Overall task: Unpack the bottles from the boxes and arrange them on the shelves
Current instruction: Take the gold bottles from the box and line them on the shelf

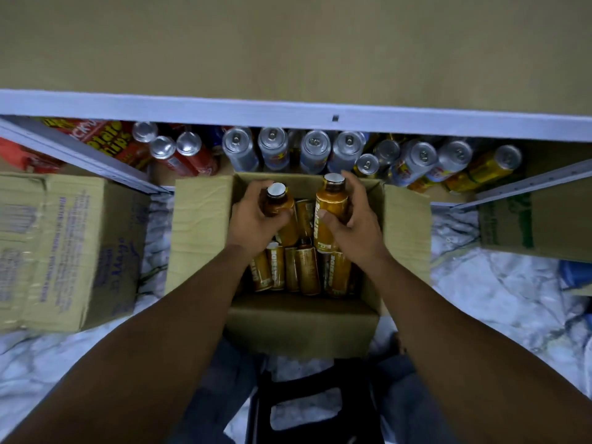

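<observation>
Left hand grips the left bottle, right hand the right bottle — both near upright over the box; the shelf lies at 12 o'clock, equally near both.

Arms stretched forward, left hand grips the left bottle, right hand the right bottle.

Bottles in box; cans behind.
</observation>
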Motion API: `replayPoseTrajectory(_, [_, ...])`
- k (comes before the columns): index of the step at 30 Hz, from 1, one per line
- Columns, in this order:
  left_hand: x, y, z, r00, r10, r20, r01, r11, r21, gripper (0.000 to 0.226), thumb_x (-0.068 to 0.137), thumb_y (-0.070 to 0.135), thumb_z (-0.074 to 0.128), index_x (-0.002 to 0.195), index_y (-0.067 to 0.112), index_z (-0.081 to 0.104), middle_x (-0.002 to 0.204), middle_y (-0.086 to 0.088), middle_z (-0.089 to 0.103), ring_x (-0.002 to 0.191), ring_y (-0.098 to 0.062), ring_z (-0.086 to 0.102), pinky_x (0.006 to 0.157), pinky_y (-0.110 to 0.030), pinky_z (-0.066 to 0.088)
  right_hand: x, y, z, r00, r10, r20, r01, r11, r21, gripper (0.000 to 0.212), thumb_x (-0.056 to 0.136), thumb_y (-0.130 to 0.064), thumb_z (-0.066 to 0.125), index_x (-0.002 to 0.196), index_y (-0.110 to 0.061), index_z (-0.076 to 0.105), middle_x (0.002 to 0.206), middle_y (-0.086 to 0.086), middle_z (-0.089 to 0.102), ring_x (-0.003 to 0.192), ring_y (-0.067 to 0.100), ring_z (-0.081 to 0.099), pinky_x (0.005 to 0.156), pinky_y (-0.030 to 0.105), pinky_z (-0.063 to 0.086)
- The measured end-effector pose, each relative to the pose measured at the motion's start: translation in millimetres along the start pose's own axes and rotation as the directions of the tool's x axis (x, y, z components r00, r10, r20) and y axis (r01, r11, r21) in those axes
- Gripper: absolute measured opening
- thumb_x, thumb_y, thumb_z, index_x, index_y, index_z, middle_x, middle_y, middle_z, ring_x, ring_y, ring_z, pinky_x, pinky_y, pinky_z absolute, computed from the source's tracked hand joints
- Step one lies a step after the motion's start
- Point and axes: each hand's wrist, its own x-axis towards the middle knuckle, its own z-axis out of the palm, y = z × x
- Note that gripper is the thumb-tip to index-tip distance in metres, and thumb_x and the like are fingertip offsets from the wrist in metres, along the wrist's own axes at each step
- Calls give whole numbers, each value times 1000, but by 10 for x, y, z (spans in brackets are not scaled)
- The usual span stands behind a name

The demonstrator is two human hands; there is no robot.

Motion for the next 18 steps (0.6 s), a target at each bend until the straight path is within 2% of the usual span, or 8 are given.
replayPoseTrajectory(2, [-196, 284, -143, 999, -26, 19, 28, 997, -74, 58, 75, 14, 85, 128, 22, 62, 114, 7, 72, 106, -6, 68, 97, -35, 56, -182, -270, -130, 999, 36, 24, -37, 998, 47, 79, 89, -39, 75, 149, -54, 25, 144, -15, 49, 131, 10, 52, 108, 47, 48])
replayPoseTrajectory(4, [-449, 683, -348, 999, -40, 21, 43, 991, -127, 58, 75, 7, 85, 128, 19, 65, 112, 5, 74, 105, -7, 69, 93, -31, 57, -415, -660, -327, 998, 34, 58, -39, 996, 76, 78, 90, -33, 76, 150, -48, 29, 139, -15, 53, 123, 2, 57, 105, 41, 51])
replayPoseTrajectory(6, [-735, 1135, -542, 998, -55, 12, 56, 984, -168, 55, 77, 2, 84, 127, 18, 67, 106, 10, 74, 98, -2, 69, 87, -24, 55, -675, -1075, -529, 995, 33, 98, -41, 996, 84, 76, 89, -30, 77, 148, -47, 32, 134, -12, 57, 114, -1, 61, 100, 38, 54])
replayPoseTrajectory(10, [-1270, 2065, -937, 998, -53, 22, 56, 972, -230, 54, 81, 1, 81, 126, 27, 65, 90, 24, 74, 87, 6, 68, 78, -16, 53, -1115, -1957, -939, 988, 4, 156, -19, 995, 98, 72, 84, -31, 82, 138, -54, 39, 126, -6, 62, 106, 6, 67, 93, 39, 58])
replayPoseTrajectory(14, [-1735, 2955, -1344, 1000, 11, 4, -9, 961, -278, 56, 85, 2, 77, 135, 22, 61, 101, 13, 71, 87, 5, 67, 76, -16, 52, -1513, -2916, -1344, 983, -44, 180, 18, 989, 146, 69, 82, -28, 84, 135, -48, 44, 115, -11, 66, 100, 5, 68, 87, 34, 58])
replayPoseTrajectory(18, [-2112, 3755, -1753, 994, 99, -54, -110, 953, -283, 53, 85, 1, 76, 129, 25, 60, 107, 3, 73, 95, -6, 69, 83, -25, 56, -1849, -3814, -1729, 978, -124, 166, 95, 981, 169, 68, 78, -28, 87, 129, -52, 48, 105, -14, 70, 96, 8, 70, 84, 36, 59])
